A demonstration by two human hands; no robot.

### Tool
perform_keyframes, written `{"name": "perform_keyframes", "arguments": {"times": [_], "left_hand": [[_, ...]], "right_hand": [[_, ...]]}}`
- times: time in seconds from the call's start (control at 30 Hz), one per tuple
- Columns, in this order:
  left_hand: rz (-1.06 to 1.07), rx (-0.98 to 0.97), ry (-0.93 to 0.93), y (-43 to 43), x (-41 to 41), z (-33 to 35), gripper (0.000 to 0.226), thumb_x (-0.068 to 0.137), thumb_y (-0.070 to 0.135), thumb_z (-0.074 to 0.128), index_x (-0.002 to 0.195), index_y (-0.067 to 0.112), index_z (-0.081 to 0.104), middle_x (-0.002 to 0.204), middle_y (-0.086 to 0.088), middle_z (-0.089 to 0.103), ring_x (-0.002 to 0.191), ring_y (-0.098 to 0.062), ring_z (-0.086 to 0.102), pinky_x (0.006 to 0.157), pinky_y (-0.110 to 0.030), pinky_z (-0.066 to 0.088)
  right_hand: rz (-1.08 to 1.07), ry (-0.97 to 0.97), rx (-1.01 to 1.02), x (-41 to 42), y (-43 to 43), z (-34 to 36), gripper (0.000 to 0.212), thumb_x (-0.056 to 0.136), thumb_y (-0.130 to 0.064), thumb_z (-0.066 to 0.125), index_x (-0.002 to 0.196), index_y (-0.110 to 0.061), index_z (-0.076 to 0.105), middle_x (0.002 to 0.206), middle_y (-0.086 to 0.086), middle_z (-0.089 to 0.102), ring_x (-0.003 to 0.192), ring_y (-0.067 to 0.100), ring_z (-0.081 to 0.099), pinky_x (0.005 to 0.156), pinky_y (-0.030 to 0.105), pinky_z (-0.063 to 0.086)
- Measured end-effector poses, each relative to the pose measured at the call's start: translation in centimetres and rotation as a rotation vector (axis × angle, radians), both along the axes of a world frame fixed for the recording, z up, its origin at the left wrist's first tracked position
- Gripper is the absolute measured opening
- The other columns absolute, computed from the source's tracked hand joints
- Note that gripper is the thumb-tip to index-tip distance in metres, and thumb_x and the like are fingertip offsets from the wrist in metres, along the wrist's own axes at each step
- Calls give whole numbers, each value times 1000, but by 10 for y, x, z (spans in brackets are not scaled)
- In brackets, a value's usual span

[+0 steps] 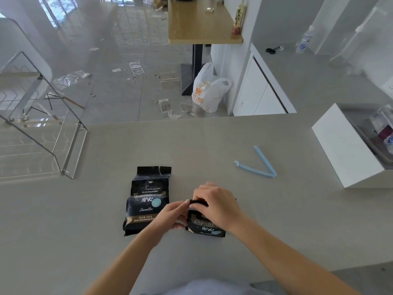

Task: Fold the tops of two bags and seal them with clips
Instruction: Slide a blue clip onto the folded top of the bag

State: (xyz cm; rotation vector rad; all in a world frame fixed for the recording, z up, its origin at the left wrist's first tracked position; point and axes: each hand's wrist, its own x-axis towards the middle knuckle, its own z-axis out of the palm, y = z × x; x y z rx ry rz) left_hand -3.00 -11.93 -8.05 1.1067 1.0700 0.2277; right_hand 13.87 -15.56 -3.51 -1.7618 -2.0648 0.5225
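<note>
Foil-like coffee bags lie low centre on the table (85,209); the right bag (205,227) has its crinkly top pinched under the right hand (214,202) and left hand (170,216), both closed on it. Stiff film should hold a crease; grip the corners. Left bag (146,201) lies unfolded; blue clip (258,165) lies splayed, right of centre

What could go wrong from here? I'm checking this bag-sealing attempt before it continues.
1. Both hands, left hand and right hand, pinch the fold on the right bag; letting go to fetch the blue clip, which lies open and apart to the right, may let the fold spring back.
2. The left bag lies unfolded close beside the left hand; it might get nudged.
</note>
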Motion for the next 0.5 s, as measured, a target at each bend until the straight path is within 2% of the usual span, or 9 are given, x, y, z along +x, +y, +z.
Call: {"name": "perform_keyframes", "arguments": {"times": [0.13, 0.27, 0.33, 0.4, 0.5], "left_hand": [[-44, -26, -5, -1, -5, 0, 42, 94, 38, 47, 103, -2, 58, 74, -2, 62, 62, -6, 64, 60, -19, 51], [-55, 34, 26, -3, -3, 4, 27, 95, 34, 45, 87, 10, 56, 74, -2, 60, 60, -6, 64, 54, -17, 46], [-75, 85, 61, -1, -1, 9, 26, 96, 32, 45, 85, 11, 55, 76, -2, 62, 62, -7, 66, 53, -16, 45], [-141, 139, 120, 4, -2, 15, 24, 97, 28, 43, 88, 9, 55, 81, -3, 65, 68, -8, 67, 54, -18, 46], [-263, 239, 232, 13, -2, 23, 17, 97, 24, 44, 86, 15, 54, 92, -5, 67, 83, -14, 68, 58, -19, 47]], "right_hand": [[35, 40, 50, -1, -5, -3, 20, 77, -39, 66, 71, -22, 57, 71, -6, 61, 76, 7, 48, 55, 25, 35], [81, 39, 82, -1, -7, -5, 18, 79, -37, 66, 72, -21, 62, 72, -5, 63, 78, 10, 50, 55, 25, 40], [67, 65, 60, 1, -6, -3, 17, 81, -38, 65, 75, -22, 65, 74, -5, 65, 79, 10, 52, 58, 27, 43], [45, 170, 25, 5, -7, 3, 14, 84, -36, 62, 80, -24, 67, 77, -7, 67, 79, 9, 55, 64, 31, 48], [-70, 336, 77, 21, -13, 9, 10, 90, -29, 56, 90, -27, 66, 86, -12, 69, 84, 3, 59, 75, 24, 49]]}}
